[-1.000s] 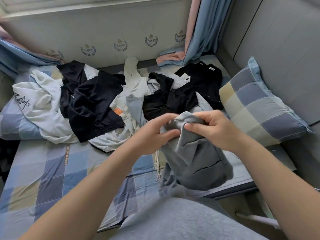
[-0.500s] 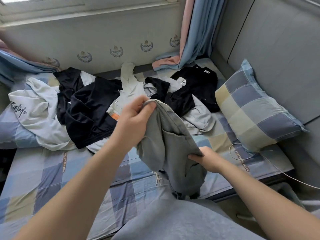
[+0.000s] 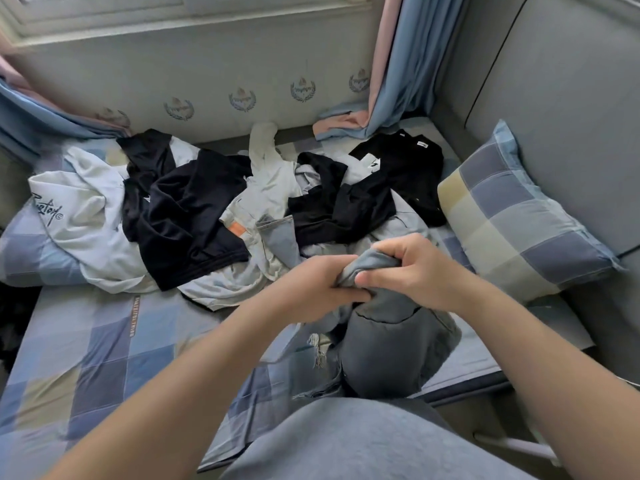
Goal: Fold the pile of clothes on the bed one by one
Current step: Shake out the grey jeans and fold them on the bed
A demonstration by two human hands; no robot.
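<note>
Hanging grey garment (image 3: pixel 391 344) pinched between both hands.

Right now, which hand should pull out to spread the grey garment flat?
Probably left. Both pinch the grey garment; the left hand has bare sheet beside it, while the pillow lies beside the right hand.

Matt grey cloth garment (image 3: pixel 388 344), frayed at one edge; soft checked cotton-like bedsheet (image 3: pixel 104 341); slightly sheeny black garment (image 3: pixel 187 220) at centre left.

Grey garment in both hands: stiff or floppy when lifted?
Likely floppy: the grey garment hangs bunched below where the left hand and right hand pinch its top edge. Probably fairly heavy cloth: thick seams and a frayed edge show.
</note>
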